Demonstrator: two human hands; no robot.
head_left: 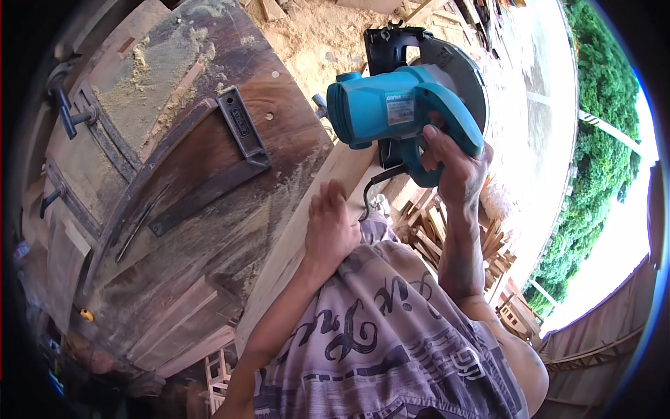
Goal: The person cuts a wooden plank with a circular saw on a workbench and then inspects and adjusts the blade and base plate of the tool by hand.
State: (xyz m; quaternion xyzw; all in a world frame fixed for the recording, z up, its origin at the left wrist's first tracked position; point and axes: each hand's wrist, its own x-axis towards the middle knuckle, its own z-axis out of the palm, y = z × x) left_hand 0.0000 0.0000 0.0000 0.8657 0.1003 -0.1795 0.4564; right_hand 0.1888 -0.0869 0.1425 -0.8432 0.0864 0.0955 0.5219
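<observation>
The long, pale wooden board [286, 258] lies along the right edge of the dark brown, dusty wooden table [300, 115], and the blue-green round saw with a black plate [373, 105] is at the board's far end. Past that edge there is open room over the tan, dusty ground [307, 42], with a messy heap of thin wood sticks [433, 230] lower down. The right hand [457, 164] has its fingers curled around the saw's loop handle. The left hand [333, 227] lies on the board, its fingers straight and close together. The board looks smooth, but the table is scratched and has yellow sawdust on it. An L-shaped grey metal square [241, 126] lies there, next to a long, bent brown wood strip [125, 202]. The saw's body hides the end of the board, so I cannot tell if the blade touches wood. A bendy black cord [368, 192] drops from the handle and gets lost by the patterned shirt [377, 314]. The left fingertips are blurry.
</observation>
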